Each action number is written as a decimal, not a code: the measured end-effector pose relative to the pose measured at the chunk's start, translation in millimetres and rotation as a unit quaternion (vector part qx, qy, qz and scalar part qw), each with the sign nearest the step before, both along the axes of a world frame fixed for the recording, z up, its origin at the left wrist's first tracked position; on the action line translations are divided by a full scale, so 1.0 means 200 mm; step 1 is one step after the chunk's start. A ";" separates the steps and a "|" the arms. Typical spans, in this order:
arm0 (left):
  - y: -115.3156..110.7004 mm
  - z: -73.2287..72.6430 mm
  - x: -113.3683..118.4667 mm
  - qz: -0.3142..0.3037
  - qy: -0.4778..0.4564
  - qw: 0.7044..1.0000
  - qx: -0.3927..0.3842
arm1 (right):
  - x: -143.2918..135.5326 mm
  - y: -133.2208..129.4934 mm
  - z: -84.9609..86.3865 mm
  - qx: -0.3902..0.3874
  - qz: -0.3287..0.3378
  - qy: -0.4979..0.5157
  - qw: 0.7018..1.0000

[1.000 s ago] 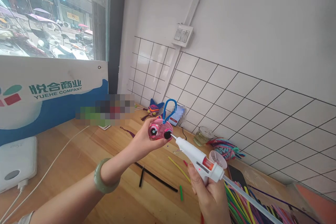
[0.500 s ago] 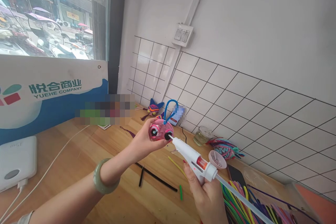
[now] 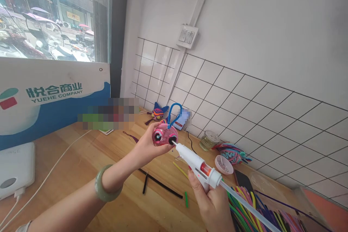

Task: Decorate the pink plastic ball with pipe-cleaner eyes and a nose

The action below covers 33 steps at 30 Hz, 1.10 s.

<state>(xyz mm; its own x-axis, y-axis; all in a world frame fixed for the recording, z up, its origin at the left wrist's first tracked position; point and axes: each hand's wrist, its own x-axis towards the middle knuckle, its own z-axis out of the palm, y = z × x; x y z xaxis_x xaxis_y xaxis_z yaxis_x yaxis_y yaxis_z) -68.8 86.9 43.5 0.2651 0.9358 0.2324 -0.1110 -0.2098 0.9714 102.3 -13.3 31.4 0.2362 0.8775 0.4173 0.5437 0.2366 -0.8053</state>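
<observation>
My left hand point(image 3: 145, 145) grips a pink pipe-cleaner ornament point(image 3: 165, 132) with two round black eyes and a blue loop point(image 3: 177, 106) rising from its top. In my right hand point(image 3: 210, 199) is a white hot glue gun point(image 3: 191, 157), its small red light lit. The gun's metal tip touches, or nearly touches, the right-hand black eye point(image 3: 172, 140). From the back of the gun sticks a long translucent glue stick point(image 3: 246, 204). Whether glue is coming out cannot be made out.
Pipe cleaners in many colours point(image 3: 250, 203) lie at the lower right beside a dark phone point(image 3: 244, 181). Behind are a pink bowl point(image 3: 224, 165), a glass jar point(image 3: 208, 140) and a finished ornament point(image 3: 157, 112). Black pieces point(image 3: 164, 185) lie on the wooden table; a white power bank point(image 3: 17, 170) stands left.
The whole view has shifted slightly, so both hands appear a little further left. The glue gun's tip stays at the right-hand eye, and both grips are unchanged.
</observation>
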 end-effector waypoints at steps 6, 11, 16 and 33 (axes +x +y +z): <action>0.01 -0.01 0.00 -0.003 -0.003 1.000 0.004 | 0.00 0.00 0.00 0.005 -0.004 0.002 1.000; 0.00 0.00 0.00 -0.004 -0.003 1.000 0.005 | 0.00 0.00 0.01 0.000 0.009 -0.009 1.000; 0.00 0.01 0.00 -0.003 -0.002 1.000 0.003 | 0.00 0.00 0.00 0.003 -0.005 0.004 1.000; 0.00 0.01 0.00 0.004 0.012 1.000 -0.001 | 0.04 -0.01 0.01 -0.002 -0.006 0.032 0.999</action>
<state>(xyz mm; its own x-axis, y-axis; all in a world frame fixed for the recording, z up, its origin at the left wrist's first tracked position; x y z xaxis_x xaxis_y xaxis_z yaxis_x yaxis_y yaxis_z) -69.6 86.6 44.7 0.2630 0.9384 0.2240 -0.0860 -0.2085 0.9742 109.5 -14.7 33.6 0.2729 0.8760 0.3978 0.4932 0.2276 -0.8396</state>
